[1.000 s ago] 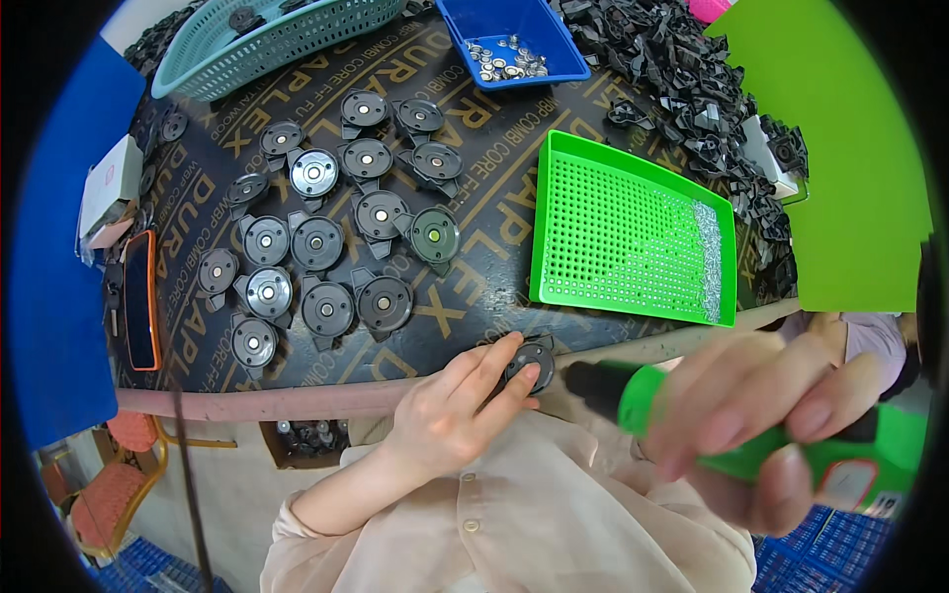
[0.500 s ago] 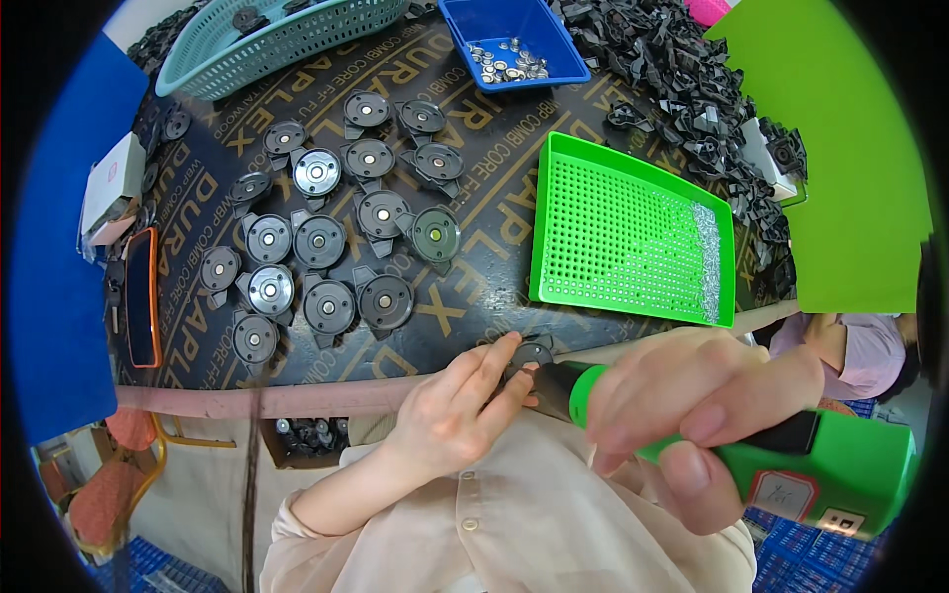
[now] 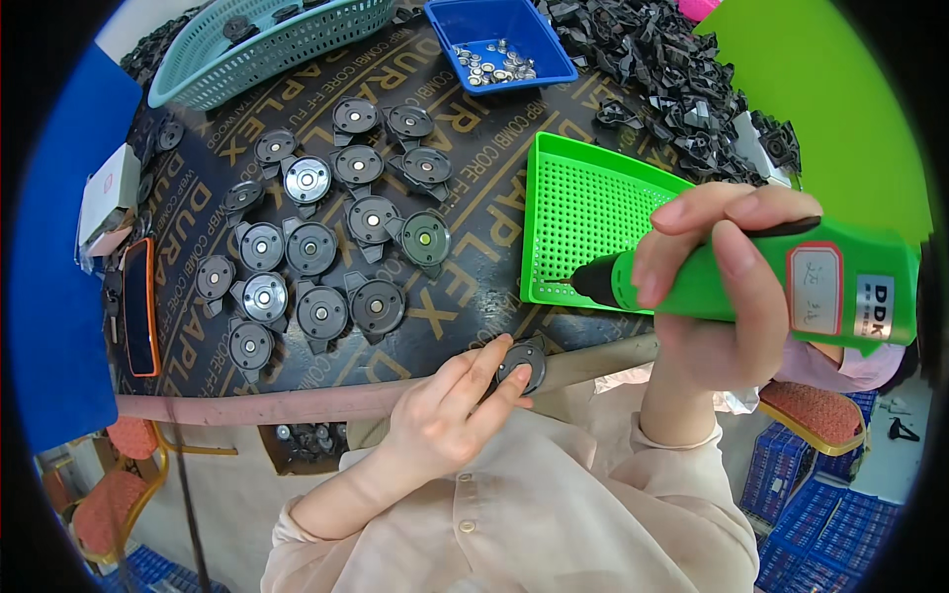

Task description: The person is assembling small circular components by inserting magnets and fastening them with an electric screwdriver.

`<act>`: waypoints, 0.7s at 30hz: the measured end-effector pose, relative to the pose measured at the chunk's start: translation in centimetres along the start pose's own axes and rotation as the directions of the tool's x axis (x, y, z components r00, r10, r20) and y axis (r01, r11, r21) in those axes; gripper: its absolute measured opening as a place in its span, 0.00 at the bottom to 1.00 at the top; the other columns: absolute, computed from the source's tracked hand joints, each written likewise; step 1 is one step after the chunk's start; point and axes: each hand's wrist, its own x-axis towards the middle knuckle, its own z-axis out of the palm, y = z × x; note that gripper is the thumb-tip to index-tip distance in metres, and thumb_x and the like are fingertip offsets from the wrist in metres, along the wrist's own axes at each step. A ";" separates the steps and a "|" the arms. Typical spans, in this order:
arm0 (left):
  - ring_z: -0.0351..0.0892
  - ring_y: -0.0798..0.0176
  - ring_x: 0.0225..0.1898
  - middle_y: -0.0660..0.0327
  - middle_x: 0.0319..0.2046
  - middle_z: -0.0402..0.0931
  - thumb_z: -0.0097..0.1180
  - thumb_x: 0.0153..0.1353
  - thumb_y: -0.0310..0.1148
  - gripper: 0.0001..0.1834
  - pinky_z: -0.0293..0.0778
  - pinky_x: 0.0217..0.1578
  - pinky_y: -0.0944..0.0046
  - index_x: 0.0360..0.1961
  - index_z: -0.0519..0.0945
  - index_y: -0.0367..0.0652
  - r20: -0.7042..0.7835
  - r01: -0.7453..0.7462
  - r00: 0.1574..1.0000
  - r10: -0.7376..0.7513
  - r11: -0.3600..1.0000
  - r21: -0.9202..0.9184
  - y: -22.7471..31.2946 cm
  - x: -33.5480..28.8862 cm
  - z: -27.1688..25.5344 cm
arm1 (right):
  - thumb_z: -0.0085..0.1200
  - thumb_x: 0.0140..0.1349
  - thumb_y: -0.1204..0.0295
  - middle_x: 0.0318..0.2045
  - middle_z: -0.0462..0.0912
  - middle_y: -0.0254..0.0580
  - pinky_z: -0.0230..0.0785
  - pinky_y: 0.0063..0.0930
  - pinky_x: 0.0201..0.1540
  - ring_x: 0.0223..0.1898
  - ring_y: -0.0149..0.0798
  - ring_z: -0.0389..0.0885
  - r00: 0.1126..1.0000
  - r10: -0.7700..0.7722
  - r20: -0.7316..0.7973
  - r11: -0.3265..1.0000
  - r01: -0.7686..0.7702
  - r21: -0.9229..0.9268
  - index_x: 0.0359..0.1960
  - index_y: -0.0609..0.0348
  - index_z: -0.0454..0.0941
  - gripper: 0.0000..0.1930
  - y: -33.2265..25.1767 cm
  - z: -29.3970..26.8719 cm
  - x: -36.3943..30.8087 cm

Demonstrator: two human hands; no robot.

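At the table's near edge, my left hand (image 3: pixel 447 410) pinches a black round plastic part (image 3: pixel 521 366) between its fingers, thumb resting on the disc's face. My right hand (image 3: pixel 727 282) is wrapped round a green electric screwdriver (image 3: pixel 850 282), raised to the right of that part. The screwdriver's black nose and thin bit point left, over the near left corner of a green perforated tray (image 3: pixel 534 208). The hand and tool hide the tray's right side. Whether a screw sits on the bit is too small to tell.
Several black disc parts (image 3: pixel 311 247) lie spread left of centre. Farther back stand a teal basket (image 3: pixel 213 74) and a blue bin (image 3: pixel 445 30) holding small metal pieces. Black parts (image 3: pixel 682 94) are heaped at the back right. A phone (image 3: pixel 141 306) and a white box (image 3: pixel 109 198) lie far left.
My right hand has lifted the screwdriver away from the black part, up and over the green tray. My left hand keeps hold of the part, and the view has shifted slightly.
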 end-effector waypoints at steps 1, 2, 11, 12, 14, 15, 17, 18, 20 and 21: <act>0.80 0.60 0.32 0.50 0.42 0.80 0.69 0.48 0.34 0.17 0.79 0.30 0.69 0.39 0.81 0.39 0.002 -0.001 1.000 0.001 1.000 -0.004 0.0 0.1 0.0 | 0.40 0.60 0.79 0.32 0.78 0.68 0.69 0.30 0.17 0.12 0.39 0.71 1.000 -0.006 -0.004 1.000 0.006 -0.017 0.42 0.70 0.66 0.10 0.0 0.1 0.0; 0.80 0.60 0.32 0.50 0.42 0.80 0.69 0.48 0.34 0.17 0.79 0.30 0.68 0.39 0.81 0.39 0.004 -0.002 1.000 0.002 1.000 -0.008 0.1 0.1 0.0 | 0.40 0.60 0.79 0.32 0.78 0.68 0.69 0.30 0.17 0.12 0.39 0.71 1.000 -0.006 -0.005 1.000 0.006 -0.018 0.42 0.70 0.66 0.10 0.0 0.2 0.0; 0.79 0.59 0.33 0.49 0.43 0.79 0.69 0.47 0.33 0.18 0.79 0.30 0.68 0.39 0.81 0.38 0.028 0.002 1.000 -0.002 1.000 -0.019 -0.1 -0.2 -0.1 | 0.42 0.59 0.80 0.30 0.78 0.65 0.69 0.30 0.17 0.12 0.38 0.71 0.995 0.082 -0.055 0.997 -0.083 -0.009 0.38 0.69 0.65 0.07 0.2 1.0 -0.2; 0.79 0.59 0.33 0.49 0.43 0.79 0.69 0.47 0.33 0.18 0.79 0.30 0.68 0.39 0.81 0.38 0.029 0.004 1.000 -0.003 1.000 -0.018 0.0 -0.1 -0.2 | 0.42 0.59 0.79 0.30 0.78 0.65 0.69 0.30 0.17 0.12 0.38 0.71 0.995 0.069 -0.068 0.997 -0.071 -0.022 0.38 0.69 0.65 0.07 0.2 1.1 -0.2; 0.80 0.59 0.34 0.49 0.44 0.79 0.69 0.47 0.33 0.18 0.79 0.31 0.68 0.40 0.81 0.38 0.033 0.016 0.999 -0.016 1.000 -0.023 0.1 0.0 -0.4 | 0.42 0.60 0.79 0.31 0.78 0.65 0.69 0.30 0.17 0.13 0.38 0.72 0.995 0.058 -0.080 0.998 -0.061 -0.032 0.38 0.69 0.65 0.07 -0.2 1.1 -0.1; 0.80 0.59 0.34 0.49 0.44 0.79 0.69 0.47 0.33 0.18 0.79 0.31 0.68 0.40 0.81 0.38 0.034 0.015 0.999 -0.014 0.999 -0.028 0.2 0.1 -0.3 | 0.41 0.61 0.78 0.31 0.78 0.65 0.69 0.30 0.17 0.13 0.39 0.72 0.997 0.014 -0.078 0.997 -0.020 -0.076 0.39 0.68 0.65 0.07 -1.0 0.9 0.0; 0.80 0.57 0.32 0.48 0.42 0.80 0.73 0.34 0.29 0.22 0.79 0.30 0.66 0.36 0.83 0.37 0.004 0.068 0.998 -0.068 0.994 -0.089 0.4 0.5 -0.2 | 0.42 0.62 0.78 0.33 0.77 0.62 0.69 0.30 0.17 0.13 0.40 0.72 0.998 -0.031 -0.056 0.999 0.029 -0.044 0.40 0.67 0.65 0.07 -3.4 0.2 -0.1; 0.80 0.57 0.32 0.48 0.42 0.80 0.73 0.34 0.29 0.22 0.79 0.30 0.66 0.36 0.83 0.37 0.007 0.071 0.997 -0.070 0.994 -0.087 0.6 0.5 -0.4 | 0.42 0.62 0.78 0.34 0.77 0.60 0.70 0.30 0.17 0.13 0.40 0.72 0.999 -0.034 -0.031 0.998 0.035 0.047 0.40 0.65 0.64 0.07 -4.7 -0.1 -0.5; 0.81 0.57 0.33 0.48 0.42 0.80 0.73 0.34 0.28 0.22 0.79 0.31 0.66 0.36 0.83 0.36 0.017 0.074 0.997 -0.073 0.994 -0.079 0.5 0.5 -0.4 | 0.44 0.61 0.78 0.35 0.77 0.58 0.71 0.32 0.18 0.14 0.41 0.73 0.996 -0.009 0.086 0.993 -0.001 0.118 0.41 0.63 0.62 0.08 -6.4 -0.7 -1.6; 0.81 0.57 0.33 0.48 0.42 0.80 0.73 0.34 0.28 0.22 0.79 0.31 0.66 0.36 0.83 0.36 0.018 0.076 0.997 -0.075 0.994 -0.077 0.5 0.5 -0.5 | 0.45 0.60 0.79 0.36 0.77 0.56 0.73 0.33 0.19 0.15 0.42 0.74 0.979 0.001 0.205 0.981 -0.041 0.187 0.42 0.60 0.61 0.09 -7.0 -0.8 -2.1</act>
